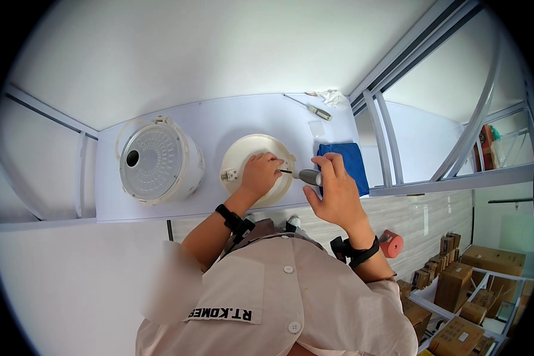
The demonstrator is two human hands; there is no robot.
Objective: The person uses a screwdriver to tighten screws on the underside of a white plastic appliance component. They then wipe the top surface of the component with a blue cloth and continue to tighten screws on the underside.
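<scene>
Holding a screwdriver (pixel 310 177) loosely in the right hand (pixel 340 191) at a white lid (pixel 242 153) on the table (pixel 213 115)
Left hand (pixel 259 177) rests on the lid, whether pinching I cannot tell; a tilted push could make the screwdriver slip and jab those fingers

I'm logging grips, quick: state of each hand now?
Left hand: curled over the round cream part, near the screwdriver; grip can't be told.
Right hand: partly open around the screwdriver's handle; grip can't be told.
</scene>
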